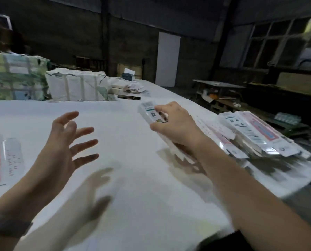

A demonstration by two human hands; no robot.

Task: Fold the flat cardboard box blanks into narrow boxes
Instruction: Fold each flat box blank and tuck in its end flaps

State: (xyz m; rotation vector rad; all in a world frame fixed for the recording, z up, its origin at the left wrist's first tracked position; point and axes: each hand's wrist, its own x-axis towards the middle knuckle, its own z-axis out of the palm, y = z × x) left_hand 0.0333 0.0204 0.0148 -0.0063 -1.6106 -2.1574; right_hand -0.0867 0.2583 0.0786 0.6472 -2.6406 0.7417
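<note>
White card, right hand: my right hand (176,124), centre right of the frame, grips a narrow printed box (151,114) above the table; fingers curl round it, barcode end pointing up-frame.
Left hand: my left hand (66,142), centre left, hovers over the table with fingers spread, holding nothing.
Wrist: a dark band (6,226) at lower left.
Table: a white table (133,178) under both hands.
Blanks, right: a loose pile of flat box blanks (256,134) at the right edge, just beside my right forearm.
Blank, left: one flat blank (2,160) with a red panel at the left edge.
Far side: two strapped wrapped bundles (77,86) at upper left; a dark slim box (129,97) near them.
</note>
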